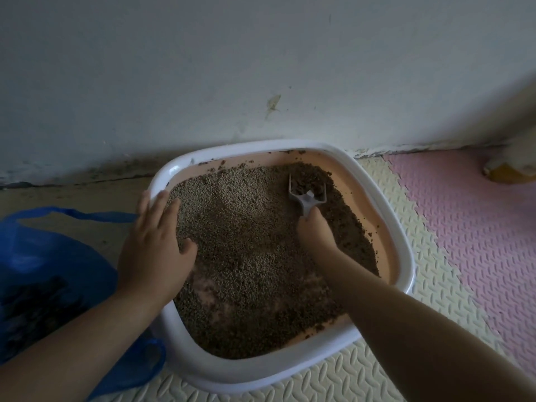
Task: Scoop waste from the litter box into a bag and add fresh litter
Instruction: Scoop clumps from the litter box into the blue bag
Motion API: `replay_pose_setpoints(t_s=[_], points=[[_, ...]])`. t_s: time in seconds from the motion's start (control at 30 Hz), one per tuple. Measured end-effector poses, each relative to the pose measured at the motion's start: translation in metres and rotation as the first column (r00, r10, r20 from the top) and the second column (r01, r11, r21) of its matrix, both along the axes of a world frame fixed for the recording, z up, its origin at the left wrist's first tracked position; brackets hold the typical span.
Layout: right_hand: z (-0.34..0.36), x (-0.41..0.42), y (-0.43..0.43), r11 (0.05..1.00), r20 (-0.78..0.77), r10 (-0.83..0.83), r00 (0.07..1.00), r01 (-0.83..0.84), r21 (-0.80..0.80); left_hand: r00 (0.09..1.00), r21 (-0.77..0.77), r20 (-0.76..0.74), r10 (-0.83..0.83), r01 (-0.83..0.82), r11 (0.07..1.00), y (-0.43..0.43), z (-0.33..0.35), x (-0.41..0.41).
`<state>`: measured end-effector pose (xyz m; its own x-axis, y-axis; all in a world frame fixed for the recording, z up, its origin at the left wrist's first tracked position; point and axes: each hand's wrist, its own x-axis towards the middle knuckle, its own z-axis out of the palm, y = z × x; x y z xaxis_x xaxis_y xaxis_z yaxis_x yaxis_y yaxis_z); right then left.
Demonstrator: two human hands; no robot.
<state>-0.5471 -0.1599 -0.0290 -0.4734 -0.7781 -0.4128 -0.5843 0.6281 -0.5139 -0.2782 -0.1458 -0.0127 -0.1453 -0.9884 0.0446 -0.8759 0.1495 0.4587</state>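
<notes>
- Far L: blue bag (pixel 43 256) slumped on floor just beside litter box, mouth gaping, one handle loop reaching near L hand. Dark mass visible through plastic, prob. waste already dumped in, so likely well into scooping.
- L hand (pixel 156 242): flat, fingers straight & spread, holding nothing. Palm over box's L rim, fingertips resting on litter. Seems to be bracing the box.
- Litter box (pixel 246 147): white rim, peach inner tray, set close to wall (pixel 261 68), on cream floor mat (pixel 420 300).
- Litter (pixel 246 256): paler & grainy toward far L, darker & clumpier toward R. Thin layer near front-centre w/ bare tray patches showing, so top-up needed.
- Scoop (pixel 307 195): pale plastic, dug in toward far R corner, pan part-filled w/ dark clumps, low in box, not lifted.
- R hand (pixel 316 230): fingers curled round scoop handle, firm grip, forearm crossing box's near R rim.
- R of box: pink mat (pixel 478 227); yellow-white obj (pixel 507 169) at frame edge, too blurred to ID.
- Progress est.: mid-scoop. Left to do: carry this load across to bag, clear remaining dark clumps on R, then add fresh litter. No fresh-litter bag or container in view.
</notes>
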Motion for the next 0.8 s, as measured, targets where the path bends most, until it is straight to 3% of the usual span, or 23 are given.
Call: replay_pose_setpoints(t_s=[0.23, 0.4, 0.57, 0.8], points=[[-0.018, 0.01, 0.019, 0.977, 0.028, -0.049, 0.998, 0.054, -0.208, 1.0, 0.007, 0.001, 0.007, -0.007, 1.0, 0.0, 0.0, 0.001], [0.004, 0.023, 0.052, 0.965, 0.142, 0.049, 0.989, -0.01, -0.263, 1.0, 0.013, -0.006, 0.004, -0.004, 1.0, -0.001, -0.001, 0.001], [0.028, 0.021, 0.087, 0.928, 0.154, 0.092, 0.984, -0.029, -0.372, 1.0, 0.004, 0.002, -0.001, 0.0, 1.0, -0.001, -0.001, 0.001], [0.041, 0.016, 0.1, 0.931, 0.166, 0.103, 0.981, -0.036, -0.362, 1.0, 0.012, 0.006, 0.003, -0.003, 1.0, 0.0, 0.001, 0.0]])
